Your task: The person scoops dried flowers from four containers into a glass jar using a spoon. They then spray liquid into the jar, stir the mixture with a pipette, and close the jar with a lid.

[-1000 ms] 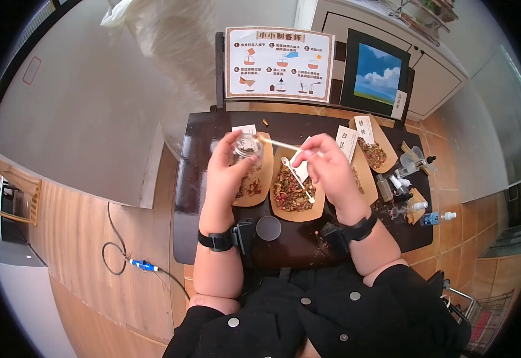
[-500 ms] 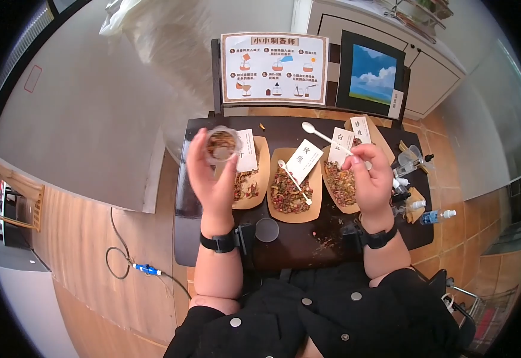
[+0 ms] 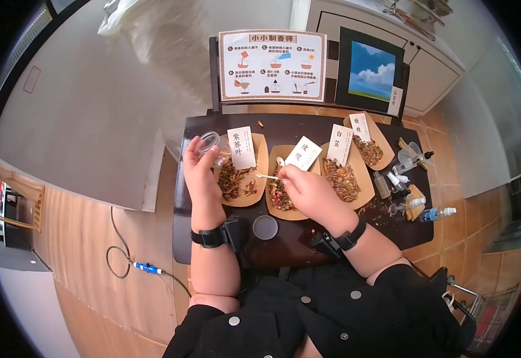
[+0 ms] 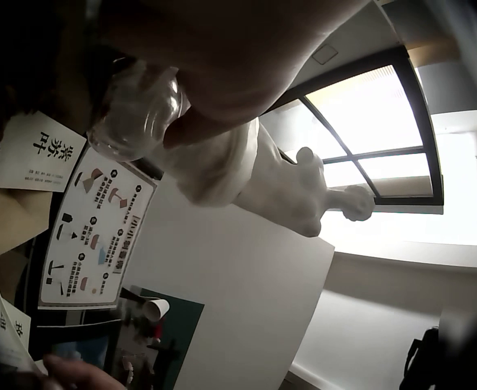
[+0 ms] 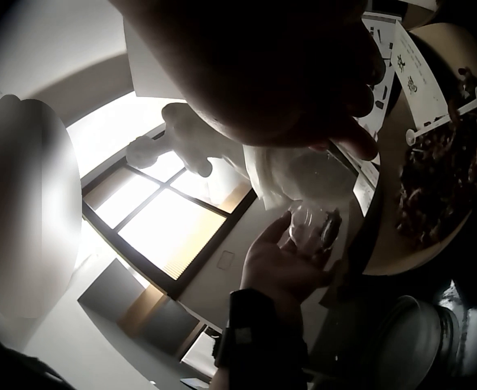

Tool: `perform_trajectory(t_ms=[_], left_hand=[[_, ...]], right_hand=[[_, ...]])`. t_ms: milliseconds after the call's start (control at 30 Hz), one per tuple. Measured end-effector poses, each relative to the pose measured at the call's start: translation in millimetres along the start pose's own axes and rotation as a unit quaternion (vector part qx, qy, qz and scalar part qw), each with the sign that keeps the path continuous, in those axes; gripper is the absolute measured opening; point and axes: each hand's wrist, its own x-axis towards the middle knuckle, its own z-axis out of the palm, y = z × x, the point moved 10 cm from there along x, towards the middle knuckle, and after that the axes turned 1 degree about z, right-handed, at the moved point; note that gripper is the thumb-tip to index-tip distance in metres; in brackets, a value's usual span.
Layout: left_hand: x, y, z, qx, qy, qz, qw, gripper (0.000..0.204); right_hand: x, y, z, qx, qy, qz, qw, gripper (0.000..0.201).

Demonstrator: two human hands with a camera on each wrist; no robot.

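Note:
My left hand grips a clear jar between thumb and fingers, above the far left side of the leftmost paper tray. Dried plant bits fill that tray, with a white label card standing in it. In the right wrist view the jar shows with some dark bits inside. My right hand pinches a thin white spoon over the second tray, its far end pointing left towards the first tray. A second white spoon lies in the second tray, partly hidden by my hand.
Two more trays of dried plants, a nearer one and a farther one, stand to the right. Small bottles crowd the table's right edge. A round clear lid lies near the front. Behind stand an instruction sheet and a framed picture.
My left hand first moved left with the jar away from the right hand, then tilted it. My right hand swung right with the spoon, then back left and down over the second tray.

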Motion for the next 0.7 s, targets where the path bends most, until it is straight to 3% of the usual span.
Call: perform_trajectory(t_ms=[167, 233, 333, 567, 700], left_hand=[[-5.8, -9.1, 14.3, -0.028, -0.039, -0.048, 0.998, 0.055], [-5.5, -11.7, 15.6, -0.031, -0.049, -0.050, 0.997, 0.055], [-7.1, -12.0, 16.9, -0.034, -0.051, -0.056, 0.997, 0.054], [-13.7, -9.5, 23.0, -0.034, -0.052, -0.056, 0.997, 0.050], [-12.5, -12.8, 23.5, -0.029, -0.057, -0.055, 0.996, 0.050]], right_hand=[[3.5, 0.7, 13.2, 0.013, -0.033, 0.020, 0.999, 0.016], [1.9, 9.5, 31.5, 0.139, -0.099, 0.082, 0.982, 0.013], [2.3, 12.6, 45.3, 0.148, -0.124, 0.081, 0.978, 0.011], [4.3, 20.0, 59.9, 0.222, -0.117, 0.090, 0.964, 0.011], [4.2, 32.3, 69.6, 0.305, -0.127, 0.153, 0.931, 0.011]])
